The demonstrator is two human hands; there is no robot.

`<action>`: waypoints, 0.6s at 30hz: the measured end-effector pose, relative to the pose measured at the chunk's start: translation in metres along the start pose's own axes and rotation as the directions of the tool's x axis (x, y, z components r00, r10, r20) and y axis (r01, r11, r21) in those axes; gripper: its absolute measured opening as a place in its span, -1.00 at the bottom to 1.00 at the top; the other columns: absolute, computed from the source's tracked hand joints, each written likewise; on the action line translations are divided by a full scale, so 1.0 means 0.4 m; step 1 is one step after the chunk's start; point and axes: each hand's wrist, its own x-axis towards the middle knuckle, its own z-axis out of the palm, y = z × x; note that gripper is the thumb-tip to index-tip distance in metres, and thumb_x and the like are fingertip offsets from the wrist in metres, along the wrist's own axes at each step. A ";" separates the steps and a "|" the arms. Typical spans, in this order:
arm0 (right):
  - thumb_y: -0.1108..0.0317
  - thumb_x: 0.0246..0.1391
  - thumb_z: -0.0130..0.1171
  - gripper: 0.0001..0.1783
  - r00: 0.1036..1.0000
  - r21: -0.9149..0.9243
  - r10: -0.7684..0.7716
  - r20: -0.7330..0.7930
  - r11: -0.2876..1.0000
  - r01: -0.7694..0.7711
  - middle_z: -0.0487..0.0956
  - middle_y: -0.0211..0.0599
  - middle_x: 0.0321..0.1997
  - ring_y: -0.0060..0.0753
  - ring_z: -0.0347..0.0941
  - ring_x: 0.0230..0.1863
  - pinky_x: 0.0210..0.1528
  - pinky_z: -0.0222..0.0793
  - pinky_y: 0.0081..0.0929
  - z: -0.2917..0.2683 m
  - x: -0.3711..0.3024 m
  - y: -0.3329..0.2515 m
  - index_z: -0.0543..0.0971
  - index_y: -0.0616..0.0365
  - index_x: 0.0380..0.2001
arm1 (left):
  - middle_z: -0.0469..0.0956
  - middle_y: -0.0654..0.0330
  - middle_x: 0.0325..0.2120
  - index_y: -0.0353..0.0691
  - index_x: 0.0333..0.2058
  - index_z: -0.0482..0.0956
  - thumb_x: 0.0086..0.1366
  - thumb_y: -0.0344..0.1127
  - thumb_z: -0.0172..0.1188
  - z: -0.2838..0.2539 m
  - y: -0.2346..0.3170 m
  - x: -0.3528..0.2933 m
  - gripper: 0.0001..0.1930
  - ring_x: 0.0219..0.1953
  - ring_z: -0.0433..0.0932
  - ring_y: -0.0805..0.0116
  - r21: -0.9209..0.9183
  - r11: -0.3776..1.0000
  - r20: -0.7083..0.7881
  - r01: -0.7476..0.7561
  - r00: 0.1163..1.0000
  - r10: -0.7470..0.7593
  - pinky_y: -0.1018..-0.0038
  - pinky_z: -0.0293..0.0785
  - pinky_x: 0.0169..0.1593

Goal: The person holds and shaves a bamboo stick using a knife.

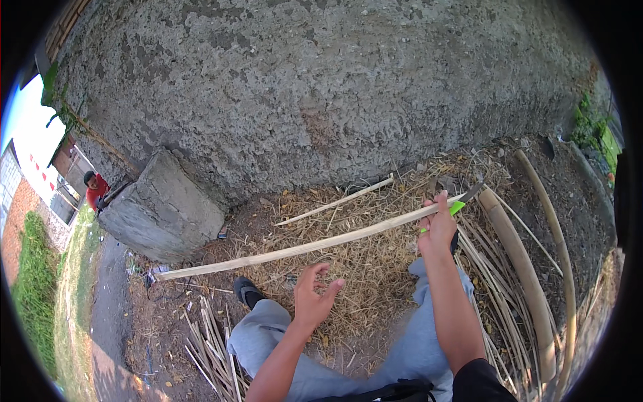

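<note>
A long pale bamboo strip [321, 246] runs across in front of me, from the ground at the left up to my right hand. My right hand [439, 224] is closed round its right end. The same hand grips a knife with a bright green handle [457, 208], whose dark blade [472, 192] points up and to the right past the strip's end. Just below the strip, my left hand [316, 295] hangs with its fingers apart and slightly bent, holding nothing.
A rough concrete wall [321, 87] stands ahead, with a concrete block [167, 201] at left. Shavings [362, 275] litter the ground. Split strips [211, 348] lie lower left; more strips [492, 288] and bamboo poles [526, 275] lie right. A person in red [96, 189] is behind the block.
</note>
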 end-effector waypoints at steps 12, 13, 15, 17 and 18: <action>0.07 0.25 0.16 -0.69 0.994 -0.087 0.089 0.061 0.993 -0.084 0.46 -0.39 -0.48 -0.69 0.19 -0.66 -0.69 0.02 -0.66 0.007 -0.090 0.091 0.43 0.10 -0.28 | 0.57 0.01 -0.27 -0.40 0.00 0.43 0.44 -0.16 0.03 0.005 -0.058 -0.001 -0.63 -0.31 0.64 0.20 -0.786 0.533 0.123 0.313 0.925 -0.360 0.36 0.65 -0.30; 0.08 0.26 0.15 -0.68 0.994 -0.070 0.095 0.051 0.993 -0.091 0.48 -0.36 -0.47 -0.69 0.21 -0.64 -0.68 0.04 -0.66 0.007 -0.097 0.098 0.43 0.12 -0.30 | 0.58 0.02 -0.28 -0.39 -0.03 0.46 0.44 -0.20 0.04 0.001 -0.062 0.001 -0.66 -0.33 0.64 0.21 -0.795 0.528 0.088 0.300 0.917 -0.388 0.38 0.65 -0.31; 0.08 0.27 0.14 -0.68 0.994 -0.053 0.100 0.042 0.994 -0.098 0.49 -0.33 -0.46 -0.69 0.22 -0.62 -0.66 0.05 -0.66 0.005 -0.113 0.117 0.43 0.13 -0.32 | 0.59 0.03 -0.29 -0.39 -0.05 0.48 0.44 -0.23 0.05 -0.005 -0.073 0.004 -0.69 -0.36 0.65 0.23 -0.803 0.524 0.053 0.285 0.909 -0.413 0.40 0.64 -0.32; 0.07 0.29 0.09 -0.68 0.988 -0.003 0.150 0.023 0.989 -0.150 0.49 -0.33 -0.43 -0.67 0.25 -0.59 -0.65 0.07 -0.66 -0.003 -0.129 0.149 0.42 0.11 -0.32 | 0.57 0.01 -0.20 -0.37 0.06 0.39 0.43 -0.19 0.06 -0.009 -0.088 0.007 -0.62 -0.26 0.63 0.22 -0.828 0.480 0.029 0.291 0.876 -0.481 0.35 0.65 -0.29; 0.07 0.29 0.09 -0.68 0.989 -0.001 0.147 0.023 0.989 -0.147 0.49 -0.33 -0.43 -0.67 0.25 -0.59 -0.65 0.07 -0.66 -0.009 -0.135 0.164 0.42 0.11 -0.32 | 0.57 0.01 -0.20 -0.37 0.06 0.39 0.43 -0.19 0.06 -0.009 -0.079 0.012 -0.62 -0.26 0.63 0.22 -0.828 0.480 0.030 0.290 0.878 -0.478 0.35 0.65 -0.29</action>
